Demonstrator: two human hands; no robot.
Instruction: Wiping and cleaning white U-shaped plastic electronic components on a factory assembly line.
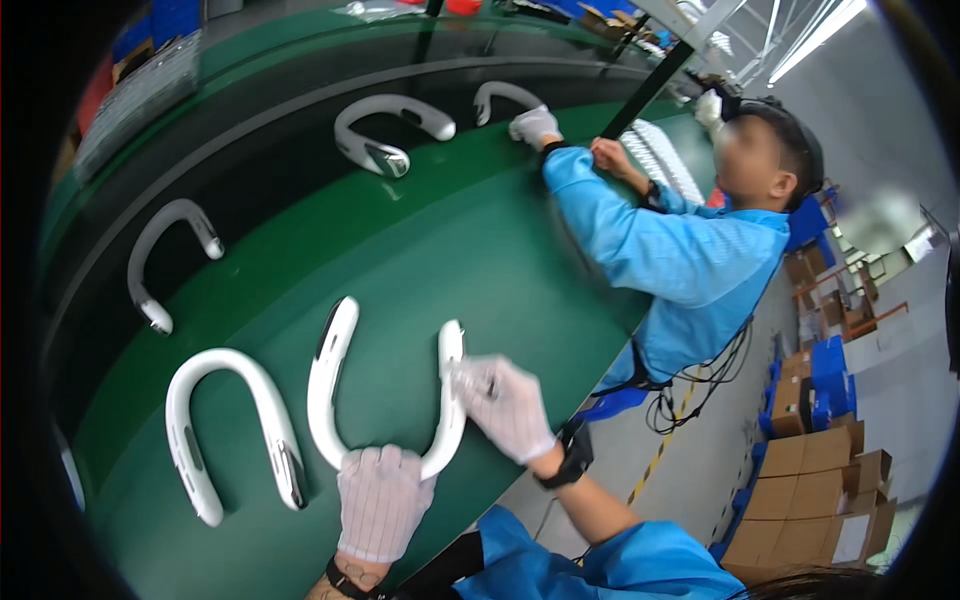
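Note:
A white U-shaped neck fan (325, 400) lies on the green work surface with its two ends pointing away from me. My left hand (383, 500), in a striped white glove, is closed over the bend of the U. My right hand (505, 405), also gloved, has its fingers pinched together against the fan's right arm. Whatever those right fingers hold, if anything, is too small and blurred to name. Just left of this fan rests a second white neck fan (227, 362), its bend facing away from me.
Beyond the green worktop (480, 250), a belt carries several more neck fans, one (150, 245) at the left. A co-worker in a blue smock (650, 240) reaches a gloved hand to a far fan (510, 92). A dark post (650, 90) rises nearby; cardboard boxes (800, 490) stand at right.

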